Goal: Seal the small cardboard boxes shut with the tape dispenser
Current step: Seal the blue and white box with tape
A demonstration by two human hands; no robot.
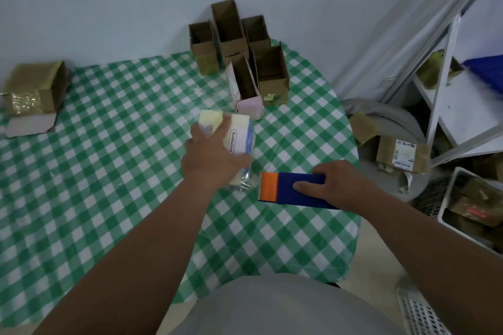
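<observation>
Head view: left hand (211, 155) has its grip wrapped round a pale yellow box (234, 139) held just over the checked bench (109, 171), right hand (340, 185) clamps the blue-and-orange tape dispenser (291, 189) just beside it. Clear tape shows at the box's near end, so probably mid-seal. Five open boxes (239, 54) at the back look unsealed; a taped box (32, 87) sits far left, so most work remains.

Nothing reads clearly here: the pale box (239, 136) carries a framed line of small print too blurred to make out, and the floor parcel's shipping label (404, 156) shows only an illegible handwritten scrawl.
</observation>
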